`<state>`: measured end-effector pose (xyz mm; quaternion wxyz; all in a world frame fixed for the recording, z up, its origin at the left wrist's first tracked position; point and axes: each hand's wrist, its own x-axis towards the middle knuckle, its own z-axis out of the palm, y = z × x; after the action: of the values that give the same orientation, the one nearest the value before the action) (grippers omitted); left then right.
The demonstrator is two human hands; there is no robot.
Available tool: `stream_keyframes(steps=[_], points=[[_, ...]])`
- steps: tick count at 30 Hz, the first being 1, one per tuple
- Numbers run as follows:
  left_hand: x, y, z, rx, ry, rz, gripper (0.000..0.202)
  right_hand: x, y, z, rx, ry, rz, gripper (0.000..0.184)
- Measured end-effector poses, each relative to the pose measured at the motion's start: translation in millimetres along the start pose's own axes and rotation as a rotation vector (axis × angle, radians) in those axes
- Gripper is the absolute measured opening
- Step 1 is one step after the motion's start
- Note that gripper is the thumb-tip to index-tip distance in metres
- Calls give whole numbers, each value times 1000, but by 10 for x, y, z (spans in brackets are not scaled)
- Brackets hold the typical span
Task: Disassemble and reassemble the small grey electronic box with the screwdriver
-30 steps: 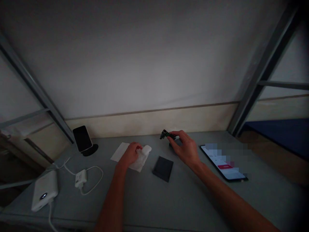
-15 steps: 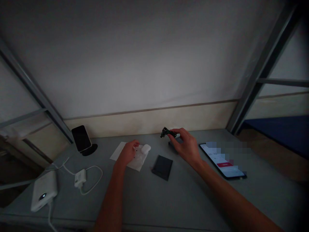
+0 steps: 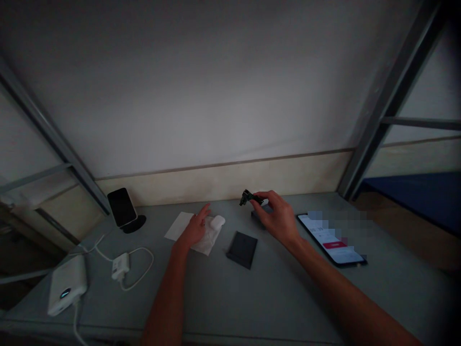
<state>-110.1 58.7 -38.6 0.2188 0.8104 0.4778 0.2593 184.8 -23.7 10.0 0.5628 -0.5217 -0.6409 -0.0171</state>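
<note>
My right hand (image 3: 277,214) is closed in a pinch on a small dark-green circuit board (image 3: 248,197), held raised above the desk. Partly hidden behind that hand lies a dark flat piece (image 3: 257,220). My left hand (image 3: 196,228) hovers over or rests on a white paper sheet (image 3: 206,245), its fingers stretched out; I see nothing in them. Just right of those fingers is a small white object (image 3: 218,221) on the paper, its kind unclear. A dark square panel (image 3: 242,250) lies flat on the desk between my forearms.
A phone with a lit screen (image 3: 329,240) lies at the right. On the left are a black-screened device on a round stand (image 3: 122,207), a white power bank (image 3: 67,284), and a small white adapter (image 3: 120,266) with looping cables. Metal posts (image 3: 391,105) frame the grey desk (image 3: 273,307).
The fingers of my left hand have straightened from a curled pose and reach slightly farther forward. My right hand and the circuit board have hardly moved.
</note>
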Motion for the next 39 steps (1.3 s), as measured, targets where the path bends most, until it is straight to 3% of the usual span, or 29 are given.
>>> stream_keyframes(steps=[3, 9, 14, 17, 22, 25, 29, 32, 35, 39], points=[[9, 46, -53, -65, 81, -20, 63, 16, 8, -9, -2, 10, 12, 28], [50, 64, -189, -45, 404, -103, 51, 47, 95, -10, -24, -54, 139, 29], [60, 39, -244, 96, 483, -164, 38, 4, 181, 66, -159, -203, 195, 23], [48, 248, -179, 66, 364, -62, 30, -47, 216, 120, -241, -299, 208, 24], [-67, 888, 110, 80, 23, 184, 26, -147, 262, 165, -356, -466, 201, 32], [-154, 1147, 270, 105, -101, 260, 20, -198, 227, 189, -433, -524, 165, 29], [-209, 1177, 355, 123, -323, 228, 15, -239, 98, 246, -574, -587, 163, 34], [-206, 1110, 347, 81, -462, 234, 28, -247, 45, 260, -610, -616, 161, 39], [-189, 1094, 328, -16, -563, 262, 39, -210, 107, 204, -586, -615, 145, 36], [-168, 1159, 272, -153, -634, 242, 40, -66, 287, 50, -439, -613, 147, 33]])
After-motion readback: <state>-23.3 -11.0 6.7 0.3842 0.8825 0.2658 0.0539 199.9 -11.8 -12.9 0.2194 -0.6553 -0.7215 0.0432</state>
